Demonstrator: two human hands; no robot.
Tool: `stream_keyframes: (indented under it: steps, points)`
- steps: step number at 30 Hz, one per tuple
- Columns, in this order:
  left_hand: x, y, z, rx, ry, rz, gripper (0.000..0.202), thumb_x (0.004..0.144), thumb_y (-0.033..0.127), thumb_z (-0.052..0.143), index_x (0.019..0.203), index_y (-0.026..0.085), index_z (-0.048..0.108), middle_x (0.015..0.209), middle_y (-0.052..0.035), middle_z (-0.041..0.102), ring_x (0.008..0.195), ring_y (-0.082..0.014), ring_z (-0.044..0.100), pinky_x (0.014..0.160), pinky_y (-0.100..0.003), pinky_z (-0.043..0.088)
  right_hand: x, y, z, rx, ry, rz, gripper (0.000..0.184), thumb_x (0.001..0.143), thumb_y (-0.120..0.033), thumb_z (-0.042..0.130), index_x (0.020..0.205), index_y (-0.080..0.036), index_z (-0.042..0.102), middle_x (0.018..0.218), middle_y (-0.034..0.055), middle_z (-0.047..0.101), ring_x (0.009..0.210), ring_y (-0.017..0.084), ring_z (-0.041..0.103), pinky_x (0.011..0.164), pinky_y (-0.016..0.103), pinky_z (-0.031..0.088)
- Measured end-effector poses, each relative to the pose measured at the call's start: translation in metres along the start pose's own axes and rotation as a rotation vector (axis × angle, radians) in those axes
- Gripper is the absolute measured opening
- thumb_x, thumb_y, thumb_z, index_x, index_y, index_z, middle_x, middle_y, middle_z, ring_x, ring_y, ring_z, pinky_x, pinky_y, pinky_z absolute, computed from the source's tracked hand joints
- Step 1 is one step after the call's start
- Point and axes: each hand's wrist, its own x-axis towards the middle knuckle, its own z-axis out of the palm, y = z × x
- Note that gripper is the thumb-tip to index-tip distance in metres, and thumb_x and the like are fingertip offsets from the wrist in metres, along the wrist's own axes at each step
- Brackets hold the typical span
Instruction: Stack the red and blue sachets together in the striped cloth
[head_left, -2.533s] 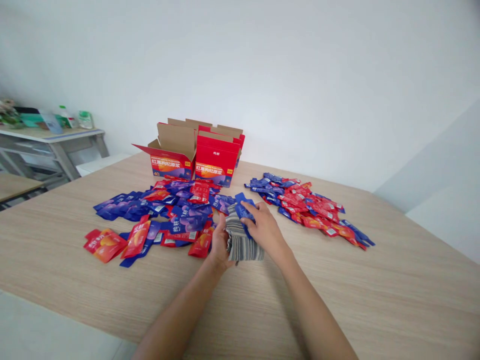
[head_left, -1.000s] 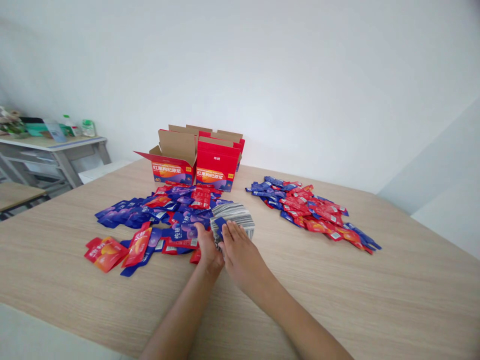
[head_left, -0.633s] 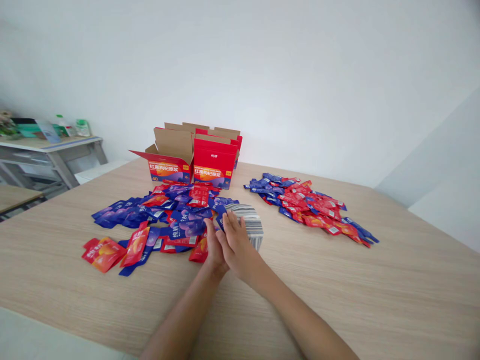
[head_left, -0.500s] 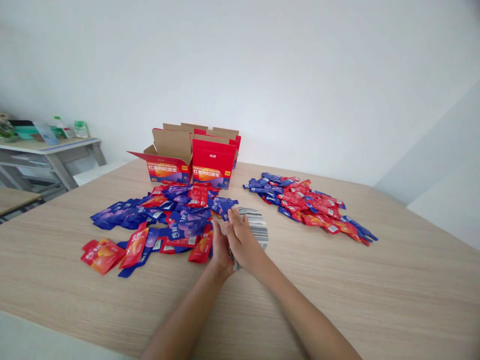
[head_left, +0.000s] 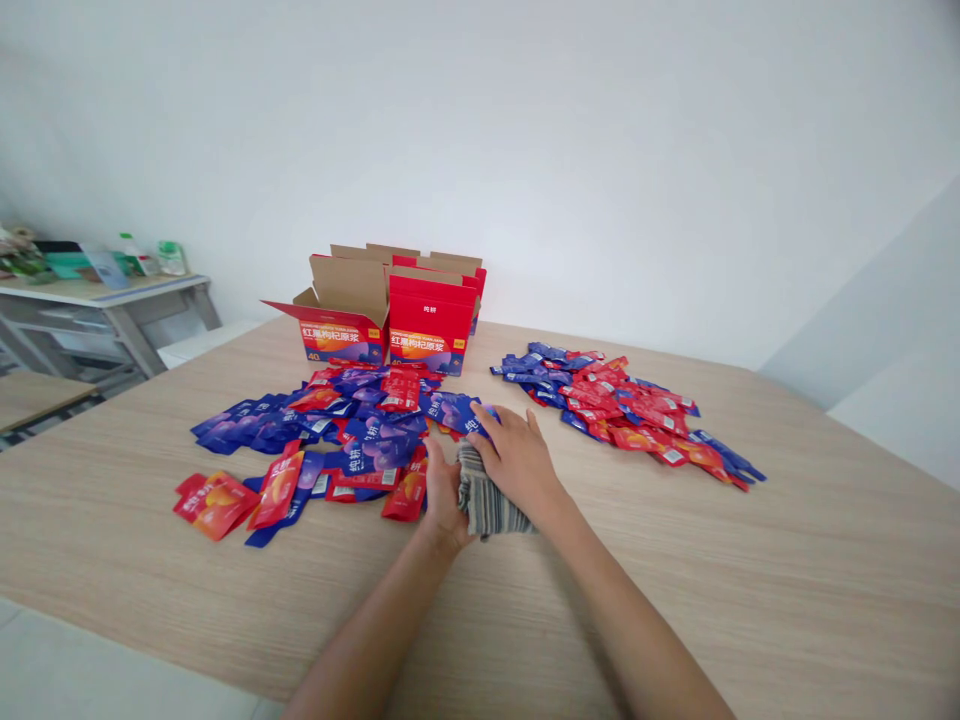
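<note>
Between my hands, over the near middle of the table, is a bunched grey, black and white striped cloth (head_left: 491, 500). My left hand (head_left: 444, 495) grips it from the left side, thumb pointing up. Over its top and right side lies my right hand (head_left: 521, 455), fingers curved around it and hiding part of it. Just beyond the right fingertips is a blue sachet (head_left: 450, 408) at the edge of a pile of red and blue sachets (head_left: 382, 445). Whether the fingertips touch that sachet I cannot tell.
Behind the pile stand open red cartons, one with its flaps spread (head_left: 341, 340) and another (head_left: 427, 325) beside it. A second heap of red and blue sachets (head_left: 630, 400) lies to the right. At the far left is a side table (head_left: 142, 290) with bottles. A white wall rises behind.
The cloth has been turned and gathered; its flat part that stuck out to the right is now bunched under my right hand. My right hand has shifted right, and the view has moved slightly.
</note>
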Motion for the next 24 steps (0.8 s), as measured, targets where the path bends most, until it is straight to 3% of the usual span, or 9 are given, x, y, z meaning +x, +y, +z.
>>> stream_keyframes:
  steps: [8,14,18,21,24]
  points:
    - [0.001,0.018,0.005,-0.055,0.15,0.136,0.092,0.089,0.08,0.018,0.129,0.009,0.062,0.113,-0.0204,0.072,0.108,-0.035,0.069,0.098,-0.05,0.052,0.001,-0.001,0.011,-0.022,-0.066,-0.048,0.042,0.105,-0.033,0.045,0.141,-0.018,0.06,0.145,0.019,0.055,0.132,0.029,0.055,0.118,0.05,0.034]
    - [-0.001,0.035,0.003,-0.043,0.19,0.235,0.095,0.09,0.079,0.014,0.127,0.006,0.064,0.11,-0.0225,0.073,0.105,-0.035,0.07,0.094,-0.051,0.055,-0.009,-0.003,-0.003,0.039,-0.162,-0.112,0.041,0.104,-0.031,0.044,0.138,-0.018,0.062,0.151,0.0187,0.05,0.14,0.032,0.047,0.118,0.053,0.033]
    - [-0.005,0.039,0.005,-0.012,0.195,0.264,0.098,0.089,0.08,0.014,0.119,0.004,0.067,0.106,-0.024,0.074,0.103,-0.0361,0.071,0.089,-0.052,0.057,-0.017,-0.011,-0.017,-0.008,-0.181,-0.123,0.04,0.103,-0.031,0.048,0.138,-0.019,0.063,0.15,0.0191,0.05,0.137,0.033,0.049,0.117,0.053,0.034]
    - [-0.007,0.038,0.009,0.012,0.189,0.265,0.095,0.09,0.08,0.017,0.116,0.005,0.069,0.103,-0.0224,0.075,0.102,-0.0359,0.072,0.086,-0.051,0.058,-0.022,-0.019,-0.028,-0.051,-0.195,-0.113,0.038,0.102,-0.03,0.051,0.136,-0.019,0.065,0.139,0.0196,0.058,0.127,0.034,0.057,0.11,0.05,0.043]
    - [-0.008,0.038,0.013,0.032,0.14,0.285,0.081,0.094,0.073,0.027,0.116,0.009,0.071,0.097,-0.0172,0.077,0.099,-0.0331,0.074,0.086,-0.048,0.06,-0.026,-0.025,-0.034,-0.054,-0.241,-0.047,0.041,0.102,-0.03,0.051,0.141,-0.027,0.06,0.127,0.0169,0.062,0.109,0.031,0.065,0.092,0.045,0.055]
